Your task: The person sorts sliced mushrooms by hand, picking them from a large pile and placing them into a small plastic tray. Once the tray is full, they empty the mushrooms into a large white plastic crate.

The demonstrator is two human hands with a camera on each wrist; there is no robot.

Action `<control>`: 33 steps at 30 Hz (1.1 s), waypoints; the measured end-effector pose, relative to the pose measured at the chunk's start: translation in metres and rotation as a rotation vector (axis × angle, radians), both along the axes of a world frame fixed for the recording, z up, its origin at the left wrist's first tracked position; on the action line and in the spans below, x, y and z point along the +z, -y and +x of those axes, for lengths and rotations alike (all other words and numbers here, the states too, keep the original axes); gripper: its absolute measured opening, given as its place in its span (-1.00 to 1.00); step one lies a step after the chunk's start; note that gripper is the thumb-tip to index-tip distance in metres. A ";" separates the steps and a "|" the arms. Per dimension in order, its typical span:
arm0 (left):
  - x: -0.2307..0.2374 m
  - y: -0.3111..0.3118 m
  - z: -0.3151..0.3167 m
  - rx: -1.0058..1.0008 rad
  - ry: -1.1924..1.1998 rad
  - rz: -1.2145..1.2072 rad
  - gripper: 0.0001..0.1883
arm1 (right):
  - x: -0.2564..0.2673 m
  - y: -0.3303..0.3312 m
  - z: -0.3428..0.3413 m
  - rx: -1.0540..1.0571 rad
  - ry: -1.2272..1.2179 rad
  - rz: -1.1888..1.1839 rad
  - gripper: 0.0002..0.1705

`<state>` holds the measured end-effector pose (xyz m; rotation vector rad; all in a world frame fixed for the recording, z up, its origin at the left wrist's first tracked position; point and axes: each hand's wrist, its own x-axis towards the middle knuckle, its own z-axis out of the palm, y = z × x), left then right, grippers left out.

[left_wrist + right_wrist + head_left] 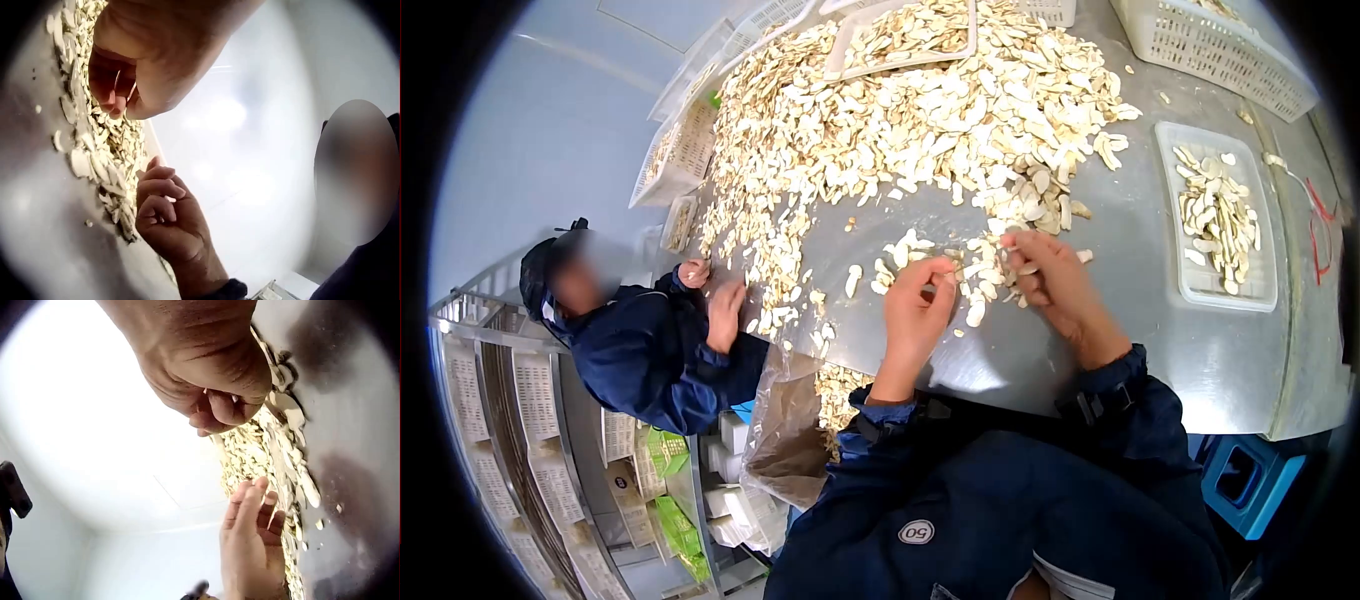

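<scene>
Pale, thin slices that look like dried mushroom lie loosely scattered on the metal table [1020, 365]. My left hand [920, 315] is low over them, thumb and forefinger pinched together at a thin slice that mostly hides behind the fingertips. To its right, my right hand [1060, 280] curls its fingers around a pale slice [170, 199]; a white edge of it shows between the fingers in both wrist views. Loose slices [978, 290] lie between the two hands. In the right wrist view, my left hand [250, 540] faces the curled right hand [219, 375].
A large heap of slices [930, 120] covers the table's far side, with a tray [832, 72] on it. A white tray of slices [1268, 250] is at right, near a perforated basket [1220, 55]. Another person [650, 340] works at left. A plastic bag [785, 430] hangs below the edge.
</scene>
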<state>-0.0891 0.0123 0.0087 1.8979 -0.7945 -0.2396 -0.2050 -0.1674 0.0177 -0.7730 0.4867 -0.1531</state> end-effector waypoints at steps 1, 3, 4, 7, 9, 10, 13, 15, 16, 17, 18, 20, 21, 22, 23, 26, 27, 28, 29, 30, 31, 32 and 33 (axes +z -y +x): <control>0.003 0.005 -0.006 -0.016 0.065 0.071 -0.77 | -0.007 0.009 -0.002 -0.047 0.026 0.005 -0.73; -0.001 0.014 -0.009 -0.112 0.372 0.153 -0.66 | -0.006 0.018 -0.005 -0.115 0.092 0.046 -0.67; -0.003 0.018 -0.012 -0.155 0.433 0.150 -0.65 | -0.007 0.021 -0.005 -0.149 0.094 0.066 -0.66; -0.004 0.029 -0.021 -0.263 0.548 0.163 -0.61 | -0.012 0.025 -0.005 -0.236 0.094 0.105 -0.62; -0.013 0.024 -0.014 -0.258 0.568 0.180 -0.63 | -0.010 0.025 -0.005 -0.284 0.078 0.106 -0.60; -0.018 0.020 -0.010 -0.258 0.576 0.190 -0.65 | -0.008 0.026 -0.005 -0.266 0.077 0.103 -0.62; -0.025 0.000 0.000 -0.129 0.583 0.219 -0.79 | -0.002 0.025 -0.006 -0.214 0.071 0.086 -0.67; -0.026 -0.009 0.004 -0.056 0.563 0.229 -0.83 | 0.000 0.023 -0.006 -0.190 0.075 0.048 -0.69; -0.027 -0.013 0.006 -0.022 0.543 0.215 -0.84 | 0.001 0.022 -0.006 -0.179 0.071 0.051 -0.71; -0.028 -0.015 0.007 0.011 0.521 0.200 -0.85 | 0.000 0.022 -0.005 -0.169 0.065 0.054 -0.72; -0.024 -0.012 0.006 0.005 0.510 0.200 -0.84 | 0.001 0.021 -0.005 -0.157 0.058 0.057 -0.73; -0.016 -0.006 0.001 -0.001 0.484 0.198 -0.83 | 0.005 0.018 -0.004 -0.172 0.021 0.033 -0.72; -0.013 0.000 -0.002 -0.025 0.496 0.194 -0.80 | 0.007 0.017 -0.004 -0.176 0.002 0.021 -0.72; -0.010 0.007 -0.005 -0.049 0.509 0.190 -0.78 | 0.006 0.016 -0.003 -0.173 -0.001 0.006 -0.72; -0.008 0.013 -0.007 -0.075 0.522 0.185 -0.75 | 0.003 0.017 -0.003 -0.171 -0.004 -0.008 -0.72; -0.004 0.023 -0.007 -0.180 0.601 0.252 -0.70 | 0.002 0.020 -0.004 -0.174 0.010 -0.051 -0.71; -0.009 0.022 -0.003 -0.201 0.629 0.251 -0.71 | 0.001 0.021 -0.006 -0.178 0.018 -0.065 -0.71; -0.014 0.018 0.001 -0.156 0.662 0.285 -0.71 | 0.000 0.023 -0.006 -0.192 0.040 -0.047 -0.71; -0.018 0.012 0.006 -0.112 0.695 0.321 -0.71 | -0.002 0.024 -0.007 -0.207 0.061 -0.029 -0.70; -0.015 0.008 0.007 -0.070 0.728 0.357 -0.72 | -0.002 0.025 -0.007 -0.224 0.083 -0.009 -0.70; -0.012 0.006 0.007 0.009 0.779 0.389 -0.76 | 0.001 0.026 -0.008 -0.222 0.079 0.007 -0.71; -0.011 0.010 0.005 -0.007 0.771 0.356 -0.76 | 0.005 0.027 -0.009 -0.219 0.076 0.023 -0.73; -0.009 0.014 0.002 -0.022 0.763 0.325 -0.76 | 0.008 0.026 -0.010 -0.213 0.072 0.038 -0.75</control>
